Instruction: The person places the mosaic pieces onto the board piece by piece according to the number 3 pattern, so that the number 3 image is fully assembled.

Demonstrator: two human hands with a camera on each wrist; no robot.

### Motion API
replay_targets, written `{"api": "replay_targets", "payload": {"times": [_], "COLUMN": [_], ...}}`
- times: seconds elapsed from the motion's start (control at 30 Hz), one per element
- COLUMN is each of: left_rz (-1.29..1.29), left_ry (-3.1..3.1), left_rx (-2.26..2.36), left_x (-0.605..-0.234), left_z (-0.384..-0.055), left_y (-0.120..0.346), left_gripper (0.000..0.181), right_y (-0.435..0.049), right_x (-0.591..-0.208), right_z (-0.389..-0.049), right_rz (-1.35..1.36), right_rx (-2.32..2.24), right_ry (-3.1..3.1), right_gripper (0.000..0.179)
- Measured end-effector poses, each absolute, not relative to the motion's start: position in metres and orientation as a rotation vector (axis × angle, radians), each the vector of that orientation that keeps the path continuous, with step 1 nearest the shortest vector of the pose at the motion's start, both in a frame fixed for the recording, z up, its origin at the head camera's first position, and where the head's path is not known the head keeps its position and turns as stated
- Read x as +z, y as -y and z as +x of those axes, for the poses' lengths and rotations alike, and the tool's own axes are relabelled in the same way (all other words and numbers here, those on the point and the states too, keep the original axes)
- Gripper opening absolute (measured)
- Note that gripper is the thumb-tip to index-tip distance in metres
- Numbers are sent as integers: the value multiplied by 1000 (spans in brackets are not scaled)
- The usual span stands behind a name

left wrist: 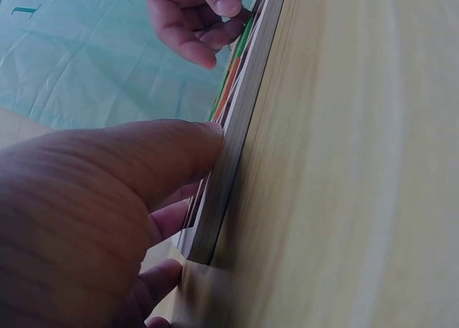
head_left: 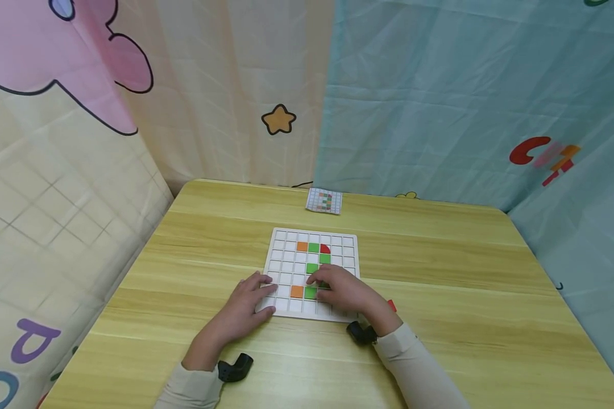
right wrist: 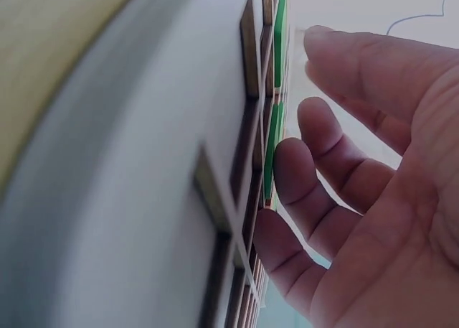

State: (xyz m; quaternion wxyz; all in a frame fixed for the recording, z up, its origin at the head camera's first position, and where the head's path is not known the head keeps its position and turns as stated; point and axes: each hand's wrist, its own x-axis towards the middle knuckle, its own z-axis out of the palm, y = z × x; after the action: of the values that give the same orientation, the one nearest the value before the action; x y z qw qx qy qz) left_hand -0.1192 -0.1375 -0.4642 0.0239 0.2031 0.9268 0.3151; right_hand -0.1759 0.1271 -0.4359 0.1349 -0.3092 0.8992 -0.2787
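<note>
A white grid board (head_left: 289, 255) lies on the table with several coloured tiles in its cells. In the upper rows sit an orange tile (head_left: 302, 246), a green tile (head_left: 314, 247) and a red rounded tile (head_left: 325, 249). Lower down, another orange tile (head_left: 297, 292) has a green one (head_left: 310, 293) beside it. My left hand (head_left: 243, 309) rests at the board's left edge, fingers spread, thumb on the rim. Over the lower right cells hovers my right hand (head_left: 345, 288), its fingers loosely bent. In the right wrist view its fingertips (right wrist: 294, 166) are right beside a green tile (right wrist: 272, 148).
Behind the board stands a small card (head_left: 324, 201) with a printed grid pattern. A red piece (head_left: 391, 305) shows beside my right wrist. Black wrist devices (head_left: 236, 368) are at both wrists. Printed curtains (head_left: 419, 102) hang around the wooden table (head_left: 440, 272).
</note>
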Motion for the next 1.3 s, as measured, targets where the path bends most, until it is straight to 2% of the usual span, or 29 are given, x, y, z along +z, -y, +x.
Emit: {"api": "replay_targets", "payload": {"times": [0.43, 1.3], "left_rz": [617, 614], "left_ry": [-2855, -2853], "left_rx": [976, 1003], "left_x": [-464, -464], "left_z": [-119, -118], "left_y": [138, 138], "left_gripper": [46, 45], "right_y": [-143, -230], "right_x": [-431, -427], "right_z": [-170, -141], "right_rz": [-924, -702], "right_rx": [-856, -874], "right_ry": [-2622, -2753], "right_gripper": [21, 24]}}
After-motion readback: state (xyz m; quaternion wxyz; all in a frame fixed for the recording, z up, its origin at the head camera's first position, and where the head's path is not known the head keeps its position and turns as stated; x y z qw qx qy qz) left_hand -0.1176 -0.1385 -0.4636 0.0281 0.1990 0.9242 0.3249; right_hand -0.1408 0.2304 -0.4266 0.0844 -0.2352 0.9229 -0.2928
